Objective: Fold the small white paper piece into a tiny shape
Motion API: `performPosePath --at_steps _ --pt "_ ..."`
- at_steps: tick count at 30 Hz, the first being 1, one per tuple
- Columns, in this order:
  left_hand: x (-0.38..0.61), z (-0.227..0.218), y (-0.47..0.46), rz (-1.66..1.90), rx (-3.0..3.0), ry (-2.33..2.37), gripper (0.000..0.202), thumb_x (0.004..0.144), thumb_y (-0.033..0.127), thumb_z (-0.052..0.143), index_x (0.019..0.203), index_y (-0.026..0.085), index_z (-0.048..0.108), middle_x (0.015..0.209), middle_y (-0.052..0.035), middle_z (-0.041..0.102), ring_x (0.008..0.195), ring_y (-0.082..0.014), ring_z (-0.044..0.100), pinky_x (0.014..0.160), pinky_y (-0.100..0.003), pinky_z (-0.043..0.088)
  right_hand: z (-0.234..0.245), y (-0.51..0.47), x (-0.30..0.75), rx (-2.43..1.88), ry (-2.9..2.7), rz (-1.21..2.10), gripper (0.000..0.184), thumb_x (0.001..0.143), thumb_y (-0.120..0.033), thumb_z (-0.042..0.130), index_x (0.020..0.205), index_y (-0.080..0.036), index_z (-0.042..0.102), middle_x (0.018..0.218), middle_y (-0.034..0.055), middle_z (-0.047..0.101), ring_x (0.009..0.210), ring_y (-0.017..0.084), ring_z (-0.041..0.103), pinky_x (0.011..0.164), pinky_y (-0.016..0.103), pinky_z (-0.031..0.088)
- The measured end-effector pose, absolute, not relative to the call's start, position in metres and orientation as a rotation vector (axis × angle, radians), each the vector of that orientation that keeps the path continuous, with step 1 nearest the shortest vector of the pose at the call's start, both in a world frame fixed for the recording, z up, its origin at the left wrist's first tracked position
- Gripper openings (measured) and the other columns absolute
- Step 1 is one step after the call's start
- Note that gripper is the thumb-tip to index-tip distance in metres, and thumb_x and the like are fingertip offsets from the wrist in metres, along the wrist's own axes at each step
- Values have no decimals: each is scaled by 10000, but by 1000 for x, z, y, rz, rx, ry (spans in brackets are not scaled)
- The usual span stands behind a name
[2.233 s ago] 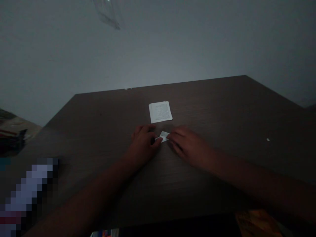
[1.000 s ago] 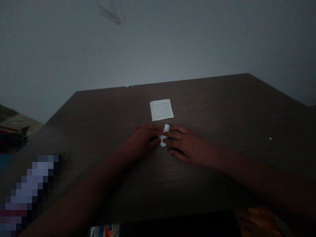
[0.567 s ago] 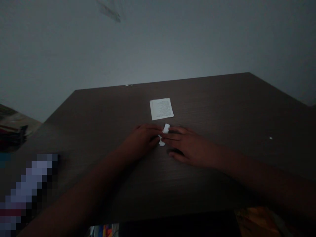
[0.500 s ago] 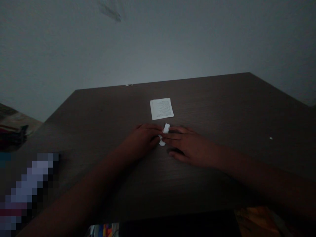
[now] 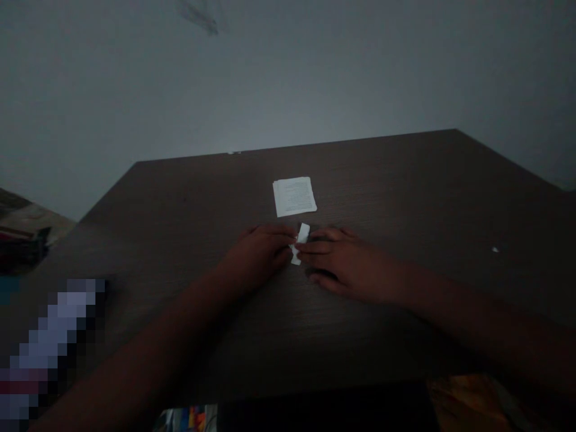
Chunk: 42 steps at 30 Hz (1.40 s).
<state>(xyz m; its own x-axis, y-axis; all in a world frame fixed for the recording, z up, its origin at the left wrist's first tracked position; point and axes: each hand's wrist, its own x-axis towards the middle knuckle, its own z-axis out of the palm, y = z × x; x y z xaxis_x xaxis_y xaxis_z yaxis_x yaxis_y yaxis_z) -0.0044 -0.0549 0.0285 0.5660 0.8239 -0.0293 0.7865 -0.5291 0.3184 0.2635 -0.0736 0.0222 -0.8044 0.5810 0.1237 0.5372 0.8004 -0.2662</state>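
Note:
A small narrow strip of white paper [image 5: 303, 231] lies on the dark brown wooden table, between my two hands. From the left, my left hand [image 5: 263, 249] presses its fingertips and thumb together on the strip's left edge. My right hand [image 5: 344, 261] rests palm down on the other side, its fingers spread and one fingertip touching the lower part of the strip. Those fingertips partly cover the paper's middle. Just beyond my hands lies a squarish stack of printed paper [image 5: 294, 197], flat and untouched.
The table [image 5: 382, 180] meets a pale wall [image 5: 315, 72] at the back. A tiny white scrap [image 5: 495, 249] lies to the right. At the lower left is a pixelated, light-coloured object [image 5: 58, 339]. Colourful items [image 5: 193, 418] show below the front edge.
The lower end of the paper strip looks straighter and flatter under my fingers. My hands have barely moved, and the view has shifted very slightly.

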Motion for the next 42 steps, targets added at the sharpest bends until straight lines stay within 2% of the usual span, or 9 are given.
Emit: performPosePath --at_steps 6,10,17,23,27,32,38,42 --pt "-5 29 -56 179 2525 1323 363 1153 199 632 1424 272 862 1605 -105 795 1503 -347 735 1364 -636 507 21 -73 266 -860 -2799 320 377 1188 -338 683 1542 -270 793 1595 87 803 1507 396 646 1227 604 524" --pt "-7 26 -55 190 2526 1323 348 1148 242 651 1416 311 864 1602 -91 800 1487 -342 744 1354 -620 518 22 -73 266 -862 -2791 325 376 1184 -332 695 1540 -274 800 1595 102 797 1514 402 640 1232 617 520" --pt "-8 25 -52 229 2477 1270 361 1140 231 660 1437 283 859 1592 -117 795 1469 -352 749 1331 -626 539 25 -75 267 -854 -2849 307 373 1189 -330 688 1534 -266 812 1665 126 747 1524 435 623 1215 662 535" --pt "-6 24 -51 260 2488 1297 309 1120 208 721 1377 279 879 1474 -112 834 1401 -365 783 1280 -641 585 24 -74 268 -856 -2844 301 391 1179 -340 712 1560 -312 801 1704 102 720 1510 420 621 1197 644 553" --pt "-8 20 -48 299 2513 1237 310 1114 189 714 1358 275 886 1443 -120 843 1372 -353 787 1246 -612 602 23 -74 266 -857 -2863 281 398 1179 -365 713 1564 -328 806 1742 116 681 1543 454 588 1197 674 547" --pt "-9 22 -46 300 2480 1226 336 1118 220 714 1398 298 882 1452 -104 850 1372 -350 784 1262 -588 586 21 -77 261 -899 -2841 277 448 1186 -388 694 1618 -300 774 1740 146 676 1526 481 594 1182 707 555" --pt "-9 27 -49 270 2466 1244 387 1098 184 687 1423 283 873 1519 -93 840 1430 -334 774 1309 -551 557 12 -64 264 -900 -2706 317 463 1228 -301 564 1653 -224 733 1625 160 767 1474 395 660 1211 634 565" --pt "-11 28 -48 251 2471 1205 375 1095 172 683 1399 284 872 1548 -80 834 1467 -321 761 1347 -561 521 7 -53 270 -928 -2653 262 466 1207 -252 566 1633 -200 747 1648 179 753 1511 389 658 1240 636 562"
